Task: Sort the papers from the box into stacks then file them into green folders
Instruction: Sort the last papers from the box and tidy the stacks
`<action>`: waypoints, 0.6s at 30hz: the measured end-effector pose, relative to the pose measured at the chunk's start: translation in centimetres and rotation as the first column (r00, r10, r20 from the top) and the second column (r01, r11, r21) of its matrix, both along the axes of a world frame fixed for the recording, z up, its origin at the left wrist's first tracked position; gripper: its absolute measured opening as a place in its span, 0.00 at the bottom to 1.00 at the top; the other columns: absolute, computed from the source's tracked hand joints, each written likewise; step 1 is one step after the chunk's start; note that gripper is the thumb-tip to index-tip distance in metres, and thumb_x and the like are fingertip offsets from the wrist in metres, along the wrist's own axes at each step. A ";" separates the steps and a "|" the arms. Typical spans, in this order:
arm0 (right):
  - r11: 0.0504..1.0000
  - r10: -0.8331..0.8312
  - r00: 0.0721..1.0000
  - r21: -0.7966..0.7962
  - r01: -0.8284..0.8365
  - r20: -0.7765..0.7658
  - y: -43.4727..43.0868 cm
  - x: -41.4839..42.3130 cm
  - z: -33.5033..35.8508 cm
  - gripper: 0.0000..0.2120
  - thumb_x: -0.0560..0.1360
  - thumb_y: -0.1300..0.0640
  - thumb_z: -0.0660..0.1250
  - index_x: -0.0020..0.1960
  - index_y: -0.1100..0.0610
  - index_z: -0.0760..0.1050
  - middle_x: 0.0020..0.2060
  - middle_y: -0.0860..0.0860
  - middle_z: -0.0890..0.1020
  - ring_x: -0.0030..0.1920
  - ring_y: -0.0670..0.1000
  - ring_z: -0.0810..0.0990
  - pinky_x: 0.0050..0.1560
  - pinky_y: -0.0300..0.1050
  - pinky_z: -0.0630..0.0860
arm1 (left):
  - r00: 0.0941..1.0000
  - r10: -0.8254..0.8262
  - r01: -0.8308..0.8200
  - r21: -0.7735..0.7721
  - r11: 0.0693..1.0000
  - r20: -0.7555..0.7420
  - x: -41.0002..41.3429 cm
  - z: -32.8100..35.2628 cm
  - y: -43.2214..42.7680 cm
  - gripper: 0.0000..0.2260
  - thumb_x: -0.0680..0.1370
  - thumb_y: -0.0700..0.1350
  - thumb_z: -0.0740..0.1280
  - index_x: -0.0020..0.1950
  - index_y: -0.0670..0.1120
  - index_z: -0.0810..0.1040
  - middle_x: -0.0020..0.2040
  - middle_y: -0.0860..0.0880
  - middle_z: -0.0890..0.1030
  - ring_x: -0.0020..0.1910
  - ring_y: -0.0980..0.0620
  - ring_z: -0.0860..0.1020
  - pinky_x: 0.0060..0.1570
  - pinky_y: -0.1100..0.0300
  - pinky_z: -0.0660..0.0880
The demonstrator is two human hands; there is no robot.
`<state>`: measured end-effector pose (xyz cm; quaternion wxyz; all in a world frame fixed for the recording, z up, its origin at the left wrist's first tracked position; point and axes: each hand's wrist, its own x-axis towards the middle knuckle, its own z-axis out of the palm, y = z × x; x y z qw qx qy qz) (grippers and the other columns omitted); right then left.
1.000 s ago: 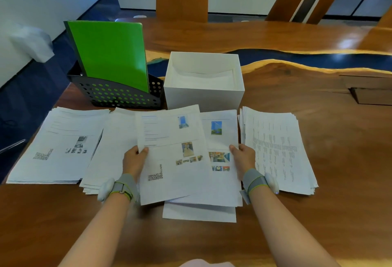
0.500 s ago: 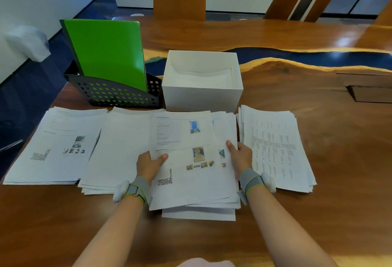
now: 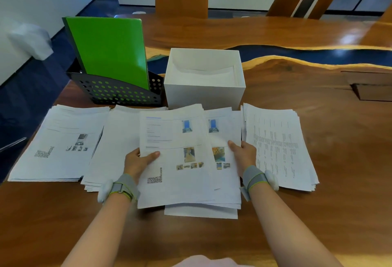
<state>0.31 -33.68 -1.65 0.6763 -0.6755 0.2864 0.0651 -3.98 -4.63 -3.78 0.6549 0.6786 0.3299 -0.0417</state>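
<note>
Left hand (image 3: pixel 137 163) pinching the top sheet (image 3: pixel 176 173) at its left edge, thumb above, over the middle stack (image 3: pixel 226 184) before the white box (image 3: pixel 203 94); right hand (image 3: pixel 244 156) at the stack's right edge, fingers hidden, grip not discernible.

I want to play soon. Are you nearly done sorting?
Not yet. Four stacks are laid out. The left hand holds a sheet over the picture stack; the right hand holds that stack's edge. The green folders stand in their rack: filing is left.
</note>
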 end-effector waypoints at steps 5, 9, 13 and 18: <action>0.993 0.019 0.999 0.115 -0.016 -0.030 0.3 0.2 0.3 0.08 0.73 0.59 0.72 0.50 0.59 0.76 0.45 0.56 0.82 0.47 0.56 0.81 0.53 0.52 0.79 | 0.990 -0.141 0.136 -0.142 0.980 -0.025 -0.1 -0.2 -2.6 0.12 0.72 0.40 0.73 0.54 0.42 0.80 0.52 0.43 0.82 0.49 0.46 0.81 0.51 0.53 0.78; 0.993 0.076 0.996 0.091 -0.073 -0.037 0.2 0.4 0.3 0.11 0.73 0.52 0.72 0.48 0.58 0.77 0.44 0.54 0.83 0.48 0.56 0.81 0.56 0.52 0.78 | 0.974 -0.226 0.223 -0.130 0.966 -0.011 0.0 -0.3 -3.8 0.13 0.72 0.39 0.74 0.55 0.44 0.80 0.52 0.44 0.83 0.48 0.49 0.82 0.46 0.56 0.79; 0.996 0.079 0.996 0.046 -0.077 -0.051 0.3 0.2 0.6 0.23 0.74 0.50 0.70 0.51 0.73 0.75 0.52 0.68 0.79 0.50 0.62 0.79 0.61 0.64 0.72 | 0.969 -0.248 0.244 -0.127 0.961 -0.017 0.4 -0.5 -4.5 0.12 0.73 0.41 0.72 0.57 0.44 0.80 0.54 0.43 0.82 0.52 0.45 0.81 0.55 0.49 0.78; 0.991 0.104 0.994 -0.077 -0.107 -0.046 0.3 0.1 -0.2 0.16 0.78 0.56 0.64 0.34 0.58 0.65 0.32 0.56 0.67 0.36 0.53 0.64 0.38 0.44 0.69 | 0.964 -0.253 0.250 -0.037 0.967 -0.087 0.5 -1.4 -5.4 0.13 0.77 0.41 0.68 0.61 0.40 0.77 0.57 0.40 0.80 0.53 0.43 0.79 0.56 0.49 0.76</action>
